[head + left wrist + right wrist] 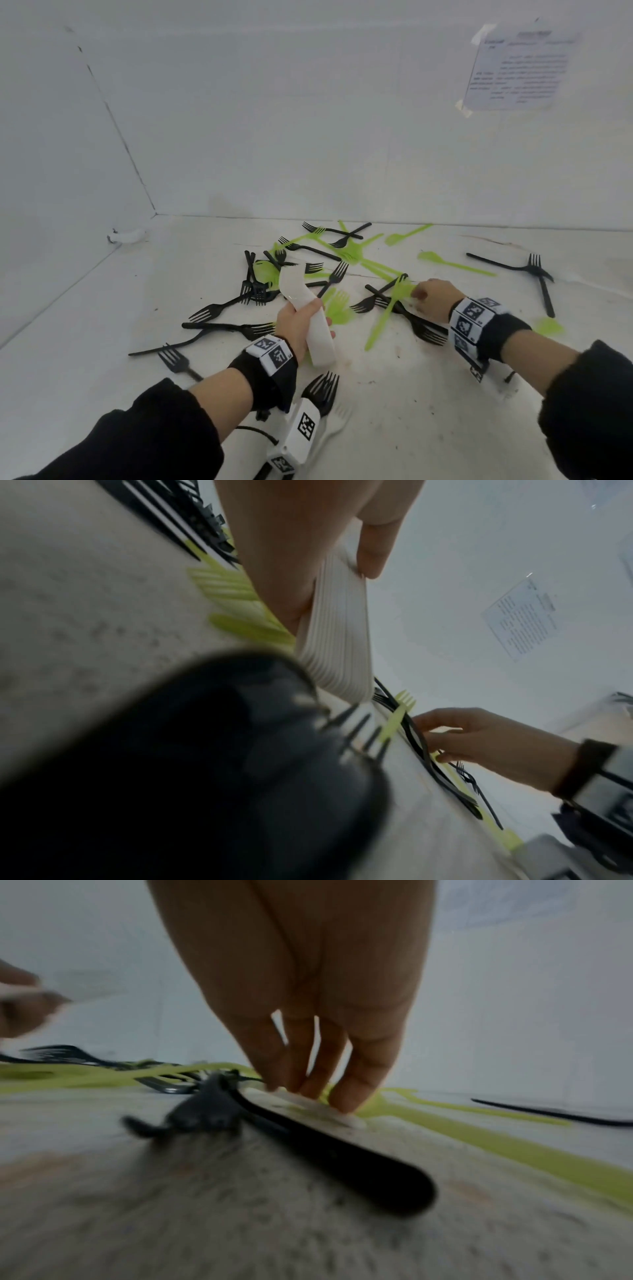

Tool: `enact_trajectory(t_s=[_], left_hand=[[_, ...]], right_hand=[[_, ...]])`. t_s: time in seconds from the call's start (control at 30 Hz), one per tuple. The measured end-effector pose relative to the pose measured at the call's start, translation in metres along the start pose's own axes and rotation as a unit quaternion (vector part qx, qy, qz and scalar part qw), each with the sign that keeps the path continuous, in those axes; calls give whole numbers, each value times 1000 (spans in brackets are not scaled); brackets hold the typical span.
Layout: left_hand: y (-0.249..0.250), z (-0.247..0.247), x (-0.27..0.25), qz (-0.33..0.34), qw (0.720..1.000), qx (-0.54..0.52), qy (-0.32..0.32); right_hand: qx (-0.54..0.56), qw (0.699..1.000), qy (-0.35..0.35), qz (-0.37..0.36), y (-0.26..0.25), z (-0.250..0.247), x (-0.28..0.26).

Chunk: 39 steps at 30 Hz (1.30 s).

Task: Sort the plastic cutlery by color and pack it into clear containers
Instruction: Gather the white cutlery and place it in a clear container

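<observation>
While left hand (301,322) grips white stack (317,329), tines blurred.

Black sleeves (150,431); marker-tagged wristbands (270,353)

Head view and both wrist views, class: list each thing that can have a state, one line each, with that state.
Left hand: grips the white cutlery stack.
White cutlery stack: bundled, held off the table.
Right hand: fingertips down on a white piece.
Black forks: loose, scattered, unsorted.
Green cutlery: loose, mixed among black forks.
</observation>
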<state>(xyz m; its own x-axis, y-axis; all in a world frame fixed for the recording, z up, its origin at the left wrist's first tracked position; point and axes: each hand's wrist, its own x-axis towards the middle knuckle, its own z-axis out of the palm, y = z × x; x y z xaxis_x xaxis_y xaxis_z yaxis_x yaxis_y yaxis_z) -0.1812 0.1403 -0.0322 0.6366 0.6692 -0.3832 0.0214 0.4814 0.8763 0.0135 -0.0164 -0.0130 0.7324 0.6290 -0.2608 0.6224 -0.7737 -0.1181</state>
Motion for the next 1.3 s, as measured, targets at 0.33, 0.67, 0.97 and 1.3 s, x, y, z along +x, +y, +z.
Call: enact_trajectory(t_s=[0.33, 0.67, 0.97, 1.3], left_hand=[[10, 11, -31, 24, 998, -41, 47], [2, 27, -62, 38, 996, -34, 78], [-24, 55, -84, 29, 995, -57, 76], [-19, 4, -94, 62, 994, 20, 91]], right_hand=[[-45, 999, -11, 0, 5, -19, 4], [315, 944, 83, 56, 8, -46, -29], [395, 905, -87, -131, -75, 2, -99], [331, 931, -44, -144, -107, 14, -136]])
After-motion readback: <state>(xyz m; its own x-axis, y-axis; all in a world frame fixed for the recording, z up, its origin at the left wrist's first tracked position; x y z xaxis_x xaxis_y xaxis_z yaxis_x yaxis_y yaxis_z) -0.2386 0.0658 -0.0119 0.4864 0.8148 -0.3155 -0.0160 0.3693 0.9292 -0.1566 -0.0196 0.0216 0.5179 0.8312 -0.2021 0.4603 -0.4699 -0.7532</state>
